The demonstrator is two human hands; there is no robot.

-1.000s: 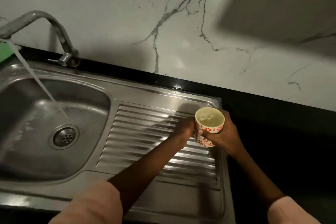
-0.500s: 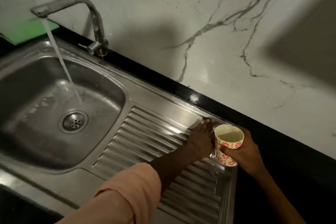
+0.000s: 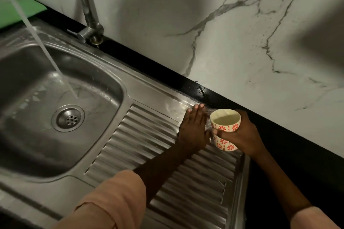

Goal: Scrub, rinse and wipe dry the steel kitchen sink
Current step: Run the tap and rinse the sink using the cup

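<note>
steel sink [image 3: 152, 96], fixed in the bench, wet and probably slippery | left hand [image 3: 193, 130] flat, fingers straight, on drainboard far edge | right hand [image 3: 242, 135] grasps cup [image 3: 225, 128] of water, likely fragile, held round its wall
</note>
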